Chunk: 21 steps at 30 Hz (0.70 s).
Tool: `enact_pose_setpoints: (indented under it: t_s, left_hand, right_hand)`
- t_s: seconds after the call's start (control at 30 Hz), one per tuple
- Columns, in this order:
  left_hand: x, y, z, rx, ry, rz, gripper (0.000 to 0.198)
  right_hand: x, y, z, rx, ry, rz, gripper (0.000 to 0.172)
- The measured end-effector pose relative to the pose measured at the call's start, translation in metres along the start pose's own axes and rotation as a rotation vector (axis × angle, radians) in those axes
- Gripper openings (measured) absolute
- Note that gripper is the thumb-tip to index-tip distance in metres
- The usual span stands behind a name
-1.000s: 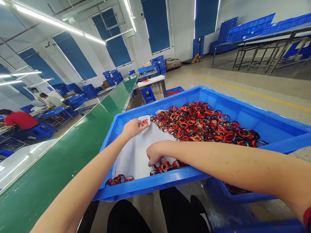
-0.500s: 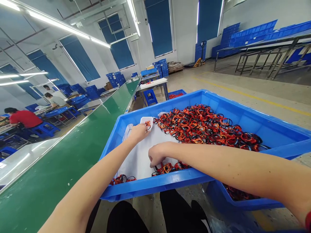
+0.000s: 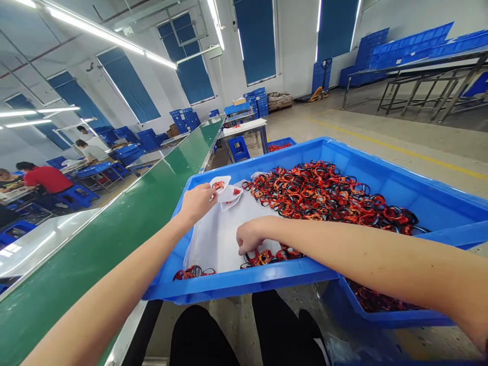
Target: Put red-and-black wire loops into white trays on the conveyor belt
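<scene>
My left hand (image 3: 197, 203) pinches the edge of a small white packet (image 3: 220, 185) holding red-orange bands. A second white packet (image 3: 232, 196) lies against it. My right hand (image 3: 250, 236) curls down at the near side of a white sheet (image 3: 224, 239), just above a small cluster of black and orange bands (image 3: 265, 257); whether it grips them is hidden. The sheet lines a blue plastic crate (image 3: 244, 278), beside a large heap of similar bands (image 3: 320, 193). Another small cluster of bands (image 3: 192, 273) lies at the crate's near left corner.
A green conveyor belt (image 3: 114, 223) with a metal edge runs along the left. A second blue crate (image 3: 381, 317) holding bands sits under the right side. My black-clothed knees (image 3: 202, 338) lie below. A co-worker in a red shirt (image 3: 42, 179) sits far left.
My left hand has moved left with the white packet, and a second white packet now shows beside it. My right hand has shifted only slightly.
</scene>
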State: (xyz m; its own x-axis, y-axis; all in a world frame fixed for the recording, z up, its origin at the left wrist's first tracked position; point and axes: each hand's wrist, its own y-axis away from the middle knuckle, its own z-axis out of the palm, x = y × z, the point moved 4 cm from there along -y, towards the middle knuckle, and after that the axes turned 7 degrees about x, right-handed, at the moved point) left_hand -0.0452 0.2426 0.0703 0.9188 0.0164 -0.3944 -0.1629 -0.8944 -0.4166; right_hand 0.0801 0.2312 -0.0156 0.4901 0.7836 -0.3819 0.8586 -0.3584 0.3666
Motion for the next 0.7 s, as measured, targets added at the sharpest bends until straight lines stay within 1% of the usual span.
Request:
enact_pose_setpoints:
  t_s: [0.07,0.1,0.17,0.23,0.27,0.33,0.4,0.5,0.57,0.63,0.7]
  left_hand:
    - [-0.019,0.025,-0.023,0.046,-0.016,-0.038,0.031]
    - [-0.030,0.041,-0.035,0.075,-0.030,-0.055,0.030]
    - [-0.057,0.081,-0.060,0.135,-0.071,-0.094,0.027]
    - [-0.084,0.131,-0.083,0.160,-0.121,-0.148,0.026]
    - [-0.097,0.159,-0.092,0.152,-0.147,-0.175,0.025]
    - [-0.117,0.219,-0.106,0.104,-0.190,-0.204,0.023]
    - [-0.130,0.280,-0.115,0.029,-0.235,-0.213,0.021]
    - [-0.139,0.365,-0.121,-0.085,-0.307,-0.218,0.020]
    - [-0.137,0.414,-0.124,-0.143,-0.317,-0.237,0.019]
    - [-0.131,0.453,-0.128,-0.182,-0.303,-0.271,0.018]
    - [-0.122,0.483,-0.130,-0.224,-0.278,-0.324,0.018]
  right_hand:
    - [0.000,0.003,0.001,-0.008,-0.001,-0.033,0.019]
    - [0.000,0.006,0.002,-0.014,0.003,-0.052,0.018]
    - [-0.002,0.010,0.003,-0.028,0.017,-0.089,0.023]
    - [-0.002,0.013,0.003,-0.040,0.043,-0.123,0.033]
    - [-0.002,0.013,0.004,-0.046,0.048,-0.132,0.036]
    - [0.000,0.012,0.006,-0.062,0.027,-0.137,0.037]
    - [0.004,0.009,0.010,-0.078,-0.019,-0.130,0.033]
    - [0.015,-0.001,0.021,-0.088,-0.081,-0.154,0.028]
    - [0.025,-0.009,0.029,-0.098,-0.133,-0.184,0.025]
    - [0.035,-0.016,0.036,-0.110,-0.184,-0.207,0.023]
    - [0.043,-0.021,0.040,-0.131,-0.200,-0.207,0.021]
